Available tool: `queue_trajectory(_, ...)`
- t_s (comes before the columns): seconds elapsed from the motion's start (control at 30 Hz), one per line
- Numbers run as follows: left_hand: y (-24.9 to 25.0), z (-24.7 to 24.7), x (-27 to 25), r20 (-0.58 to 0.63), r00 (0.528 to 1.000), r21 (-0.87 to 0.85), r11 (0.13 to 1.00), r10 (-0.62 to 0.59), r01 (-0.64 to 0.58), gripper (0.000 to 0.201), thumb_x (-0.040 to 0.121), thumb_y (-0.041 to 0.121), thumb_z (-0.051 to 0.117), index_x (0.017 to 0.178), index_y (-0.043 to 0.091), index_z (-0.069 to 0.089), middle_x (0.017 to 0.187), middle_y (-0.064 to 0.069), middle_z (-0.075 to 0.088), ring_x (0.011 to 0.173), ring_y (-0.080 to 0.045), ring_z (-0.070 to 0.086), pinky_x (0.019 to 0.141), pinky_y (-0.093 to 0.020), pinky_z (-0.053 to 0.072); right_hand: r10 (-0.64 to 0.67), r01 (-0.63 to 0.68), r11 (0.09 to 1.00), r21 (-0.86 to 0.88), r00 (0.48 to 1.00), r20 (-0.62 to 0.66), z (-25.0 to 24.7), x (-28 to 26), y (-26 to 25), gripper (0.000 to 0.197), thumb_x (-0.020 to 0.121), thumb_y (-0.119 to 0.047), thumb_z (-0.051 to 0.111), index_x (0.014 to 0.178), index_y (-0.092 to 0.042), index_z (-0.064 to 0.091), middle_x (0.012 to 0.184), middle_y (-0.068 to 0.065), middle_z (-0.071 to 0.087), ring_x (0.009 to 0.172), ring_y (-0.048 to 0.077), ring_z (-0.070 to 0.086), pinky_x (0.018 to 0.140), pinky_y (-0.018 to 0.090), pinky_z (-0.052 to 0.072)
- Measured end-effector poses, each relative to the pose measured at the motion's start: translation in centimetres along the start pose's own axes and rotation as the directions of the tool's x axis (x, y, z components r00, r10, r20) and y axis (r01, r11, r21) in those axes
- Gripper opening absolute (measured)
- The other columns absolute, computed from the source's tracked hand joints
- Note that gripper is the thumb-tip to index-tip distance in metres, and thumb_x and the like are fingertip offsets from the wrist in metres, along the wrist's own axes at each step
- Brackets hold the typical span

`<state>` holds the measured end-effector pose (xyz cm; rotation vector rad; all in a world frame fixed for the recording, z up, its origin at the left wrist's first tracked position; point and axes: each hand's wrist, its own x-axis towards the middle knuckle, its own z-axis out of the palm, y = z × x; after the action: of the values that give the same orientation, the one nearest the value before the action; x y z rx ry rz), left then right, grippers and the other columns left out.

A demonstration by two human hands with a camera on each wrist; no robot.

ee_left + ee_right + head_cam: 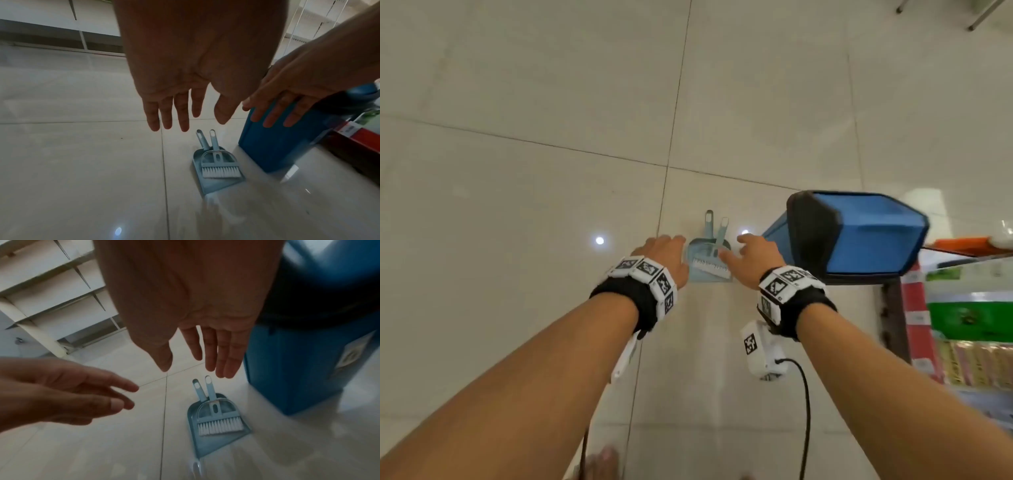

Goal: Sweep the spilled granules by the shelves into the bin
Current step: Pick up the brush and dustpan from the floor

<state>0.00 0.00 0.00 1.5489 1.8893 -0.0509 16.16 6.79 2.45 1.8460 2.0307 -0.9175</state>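
A small pale-blue dustpan [700,274] [213,185] [207,444] lies flat on the tiled floor, handle pointing away from me. A matching hand brush [712,265] [220,168] [219,423] with white bristles rests inside it. A tall blue bin [866,233] [273,146] [304,361] with a black liner stands just to the right. My left hand [666,253] [174,105] hovers left of the pan, fingers straight, holding nothing. My right hand [751,255] [205,350] hovers above the pan's right side, fingers spread and empty. I make out no granules on the floor.
Shop shelves with packaged goods [969,315] run along the right, beside the bin. White shelving [51,293] stands farther off to the left. Pale glossy floor tiles [551,171] stretch ahead. Cables hang from my wrist units [804,411].
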Motion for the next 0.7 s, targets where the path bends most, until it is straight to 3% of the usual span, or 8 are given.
queue_trajectory(0.2, -0.9, 5.8, 9.7, -0.056, 0.996, 0.057, 0.996, 0.07, -0.067, 0.066, 0.096, 0.021, 0.047, 0.154, 0.021, 0.015, 0.145, -0.01, 0.043, 0.128, -0.031, 0.044, 0.096, -0.042, 0.043, 0.021, -0.005, 0.996, 0.087, 0.983, -0.184, 8.1, 9.0, 3.0, 0.055, 0.093, -0.044, 0.055, 0.134, -0.008, 0.047, 0.134, 0.016, 0.047, 0.12, 0.035, 0.051, 0.094, 0.04, 0.044)
queue_trajectory(0.37, -1.7, 8.8, 13.5, -0.11, 0.963, 0.002, 0.969, 0.247, -0.248, 0.076, 0.099, 0.029, 0.045, 0.156, 0.026, -0.005, 0.137, -0.013, 0.055, 0.12, -0.031, 0.055, 0.099, -0.046, 0.047, -0.055, 0.1, 0.989, 0.106, 0.93, -0.363, 12.0, 13.1, 5.1, 0.045, 0.091, -0.045, 0.058, 0.125, -0.015, 0.053, 0.121, 0.011, 0.057, 0.109, 0.033, 0.058, 0.084, 0.038, 0.048)
queue_trajectory(0.5, -1.6, 10.1, 13.1, -0.124, 0.954, -0.004, 0.961, 0.273, -0.275, 0.073, 0.099, 0.023, 0.041, 0.157, 0.025, -0.004, 0.114, -0.015, 0.067, 0.095, -0.032, 0.065, 0.087, -0.046, 0.053, -0.115, 0.124, 0.992, 0.0, 0.919, -0.378, 13.2, 12.2, 6.2, 0.032, 0.092, -0.045, 0.056, 0.107, -0.017, 0.06, 0.106, 0.007, 0.068, 0.094, 0.032, 0.064, 0.07, 0.033, 0.047)
queue_trajectory(0.6, -0.6, 10.6, 12.4, -0.07, 0.97, 0.066, 0.971, 0.234, -0.229, 0.073, 0.098, 0.02, 0.04, 0.156, 0.026, -0.002, 0.085, -0.011, 0.065, 0.073, -0.03, 0.062, 0.072, -0.041, 0.054, -0.117, 0.12, 0.993, -0.013, 0.932, -0.344, 13.7, 10.3, 7.3, 0.033, 0.093, -0.043, 0.052, 0.116, -0.021, 0.056, 0.112, 0.005, 0.068, 0.099, 0.032, 0.063, 0.071, 0.032, 0.039)
queue_trajectory(0.63, -0.3, 11.0, 12.2, -0.071, 0.974, 0.113, 0.972, 0.213, -0.204, 0.072, 0.096, 0.02, 0.041, 0.156, 0.027, 0.001, 0.082, -0.009, 0.062, 0.07, -0.029, 0.06, 0.068, -0.037, 0.052, -0.117, 0.121, 0.993, -0.01, 0.931, -0.345, 14.0, 9.9, 7.7, 0.035, 0.093, -0.043, 0.051, 0.121, -0.022, 0.054, 0.114, 0.005, 0.067, 0.101, 0.032, 0.063, 0.072, 0.033, 0.038)
queue_trajectory(0.7, 0.3, 12.0, 12.0, -0.096, 0.979, 0.222, 0.963, 0.179, -0.154, 0.068, 0.094, 0.022, 0.043, 0.155, 0.03, 0.014, 0.098, -0.011, 0.064, 0.081, -0.029, 0.062, 0.067, -0.033, 0.046, -0.12, 0.131, 0.991, 0.007, 0.924, -0.362, 14.4, 9.1, 8.5, 0.037, 0.092, -0.042, 0.05, 0.123, -0.022, 0.05, 0.113, 0.006, 0.067, 0.101, 0.032, 0.063, 0.074, 0.035, 0.042)
